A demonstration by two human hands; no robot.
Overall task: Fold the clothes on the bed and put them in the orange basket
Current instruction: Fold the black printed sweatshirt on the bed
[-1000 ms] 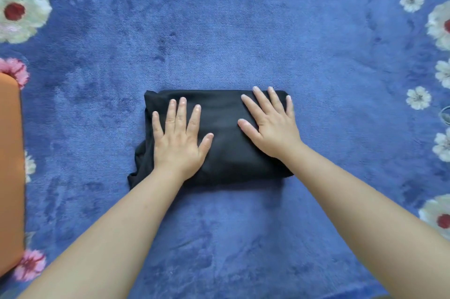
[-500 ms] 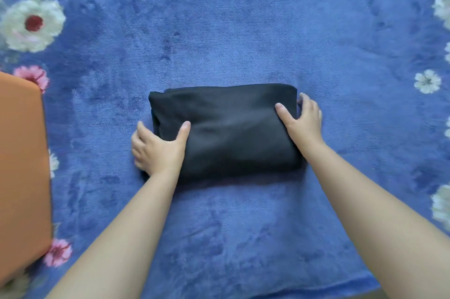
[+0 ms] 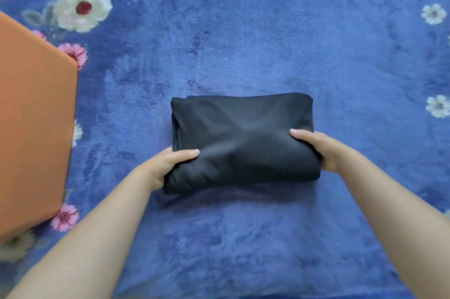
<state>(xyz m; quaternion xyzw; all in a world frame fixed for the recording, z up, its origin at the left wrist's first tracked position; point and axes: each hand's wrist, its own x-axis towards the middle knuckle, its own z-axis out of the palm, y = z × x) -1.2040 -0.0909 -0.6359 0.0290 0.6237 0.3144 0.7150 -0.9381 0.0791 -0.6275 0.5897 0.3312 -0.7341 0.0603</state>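
Observation:
A black garment (image 3: pixel 241 135), folded into a thick rectangle, is held just above the blue bed cover (image 3: pixel 243 31); a shadow lies under its near edge. My left hand (image 3: pixel 168 165) grips its near left corner, thumb on top and fingers hidden underneath. My right hand (image 3: pixel 316 148) grips the right end the same way, thumb across the top. The orange basket (image 3: pixel 34 128) stands at the left edge of the view, only its side showing.
The bed cover is blue plush with white and pink flowers printed along the left and right borders. Its near edge runs along the bottom of the view.
My hands went from pressing flat on the garment to its two ends and gripped it. The bundle has risen slightly, and the view has turned so more of the basket shows.

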